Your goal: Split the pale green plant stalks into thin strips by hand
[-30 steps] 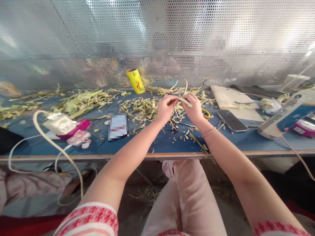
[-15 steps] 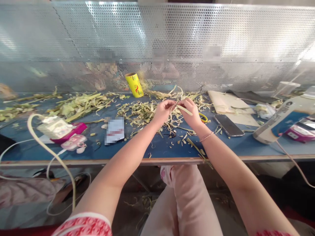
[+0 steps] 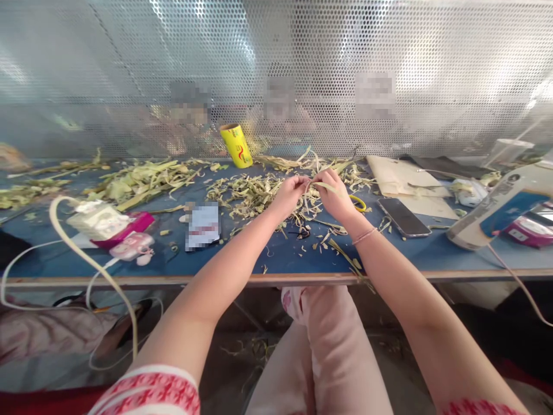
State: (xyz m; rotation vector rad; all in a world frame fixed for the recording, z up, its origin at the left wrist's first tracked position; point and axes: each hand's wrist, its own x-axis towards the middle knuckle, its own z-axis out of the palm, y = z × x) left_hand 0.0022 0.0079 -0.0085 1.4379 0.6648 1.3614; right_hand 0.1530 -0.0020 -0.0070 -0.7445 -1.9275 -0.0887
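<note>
My left hand [image 3: 290, 195] and my right hand [image 3: 332, 196] are close together over the blue table [image 3: 294, 256], both pinching a thin pale leaf strip [image 3: 320, 185] between their fingertips. Under and behind the hands lies a heap of cut pale-green leaf strips [image 3: 253, 193]. Yellow-handled scissors [image 3: 358, 202] lie just right of my right hand, mostly hidden by it.
A yellow roll [image 3: 235, 144] stands at the back by the perforated metal screen [image 3: 276, 75]. A phone [image 3: 404, 217] and a cardboard sheet [image 3: 400, 176] lie to the right, a glue gun [image 3: 496, 207] further right. Left are a pink box [image 3: 125, 225], a white cord [image 3: 86, 253] and more leaves [image 3: 142, 178].
Both hands stayed together on the strip and shifted slightly, the right hand turning it down. The view itself moved a little.
</note>
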